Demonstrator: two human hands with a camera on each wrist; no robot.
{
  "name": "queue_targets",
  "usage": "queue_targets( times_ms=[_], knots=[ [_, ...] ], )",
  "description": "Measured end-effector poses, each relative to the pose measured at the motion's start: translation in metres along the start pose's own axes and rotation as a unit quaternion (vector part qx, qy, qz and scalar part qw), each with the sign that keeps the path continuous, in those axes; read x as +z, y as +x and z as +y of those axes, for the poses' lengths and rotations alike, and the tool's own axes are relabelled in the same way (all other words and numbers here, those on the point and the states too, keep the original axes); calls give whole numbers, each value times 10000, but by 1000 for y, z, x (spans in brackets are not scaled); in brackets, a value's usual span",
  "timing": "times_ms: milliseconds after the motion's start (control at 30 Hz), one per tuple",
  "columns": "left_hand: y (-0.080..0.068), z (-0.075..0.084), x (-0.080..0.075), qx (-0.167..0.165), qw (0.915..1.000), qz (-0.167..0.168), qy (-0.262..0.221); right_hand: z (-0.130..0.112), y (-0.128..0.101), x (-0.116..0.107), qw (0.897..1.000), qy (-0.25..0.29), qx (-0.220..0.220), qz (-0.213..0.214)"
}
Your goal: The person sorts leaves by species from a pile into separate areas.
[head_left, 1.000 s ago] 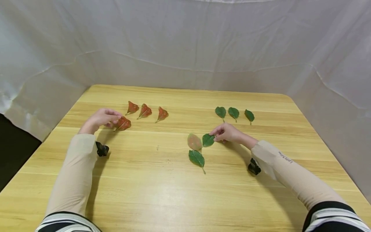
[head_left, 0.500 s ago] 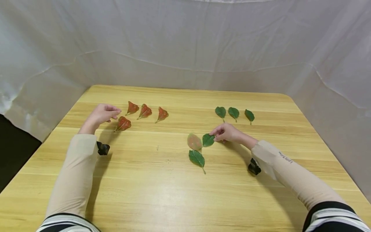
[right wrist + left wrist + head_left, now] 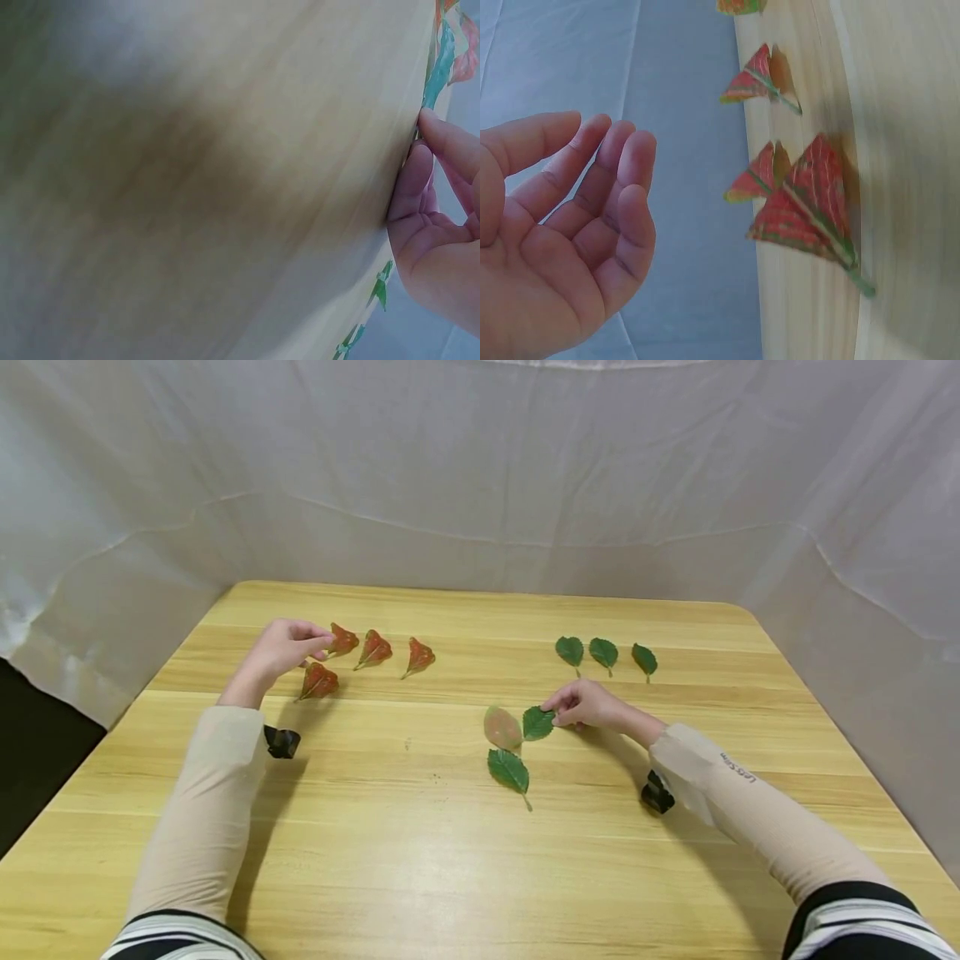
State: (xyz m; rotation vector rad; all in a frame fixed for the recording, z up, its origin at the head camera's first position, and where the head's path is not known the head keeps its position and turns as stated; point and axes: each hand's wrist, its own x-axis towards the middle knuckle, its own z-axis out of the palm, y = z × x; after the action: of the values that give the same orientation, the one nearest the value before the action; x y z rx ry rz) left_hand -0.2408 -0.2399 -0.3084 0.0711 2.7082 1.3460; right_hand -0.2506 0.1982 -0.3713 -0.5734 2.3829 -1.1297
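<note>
My left hand [image 3: 315,642] hovers with relaxed fingers and holds nothing; its fingertips are beside the leftmost red leaf [image 3: 343,639] of a row of three. A fourth red leaf [image 3: 318,681] lies just in front of that hand. In the left wrist view the palm [image 3: 570,247] is bare, with the red leaves [image 3: 810,202] on the table beside it. My right hand [image 3: 561,712] pinches the stem end of a green leaf [image 3: 537,723] that lies flat on the table. A pale faded leaf [image 3: 502,727] touches that leaf on its left. Another green leaf [image 3: 508,770] lies nearer me.
Three green leaves [image 3: 603,652] lie in a row at the far right of the wooden table [image 3: 420,868]. Two more red leaves [image 3: 374,648] [image 3: 418,655] complete the far left row. White cloth [image 3: 480,477] hangs behind and beside the table.
My left hand has let go of the red leaf in front, lifted, and moved right and away toward the red row. The right hand and its green leaf have stayed put.
</note>
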Motion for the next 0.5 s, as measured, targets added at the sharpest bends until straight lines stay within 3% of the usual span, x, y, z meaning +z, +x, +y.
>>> queue_targets(
  times_ms=[500],
  knots=[
    [3,7,20,323,9988,-319,-170,-2,-1,0,10000,22,-69,-16]
  ],
)
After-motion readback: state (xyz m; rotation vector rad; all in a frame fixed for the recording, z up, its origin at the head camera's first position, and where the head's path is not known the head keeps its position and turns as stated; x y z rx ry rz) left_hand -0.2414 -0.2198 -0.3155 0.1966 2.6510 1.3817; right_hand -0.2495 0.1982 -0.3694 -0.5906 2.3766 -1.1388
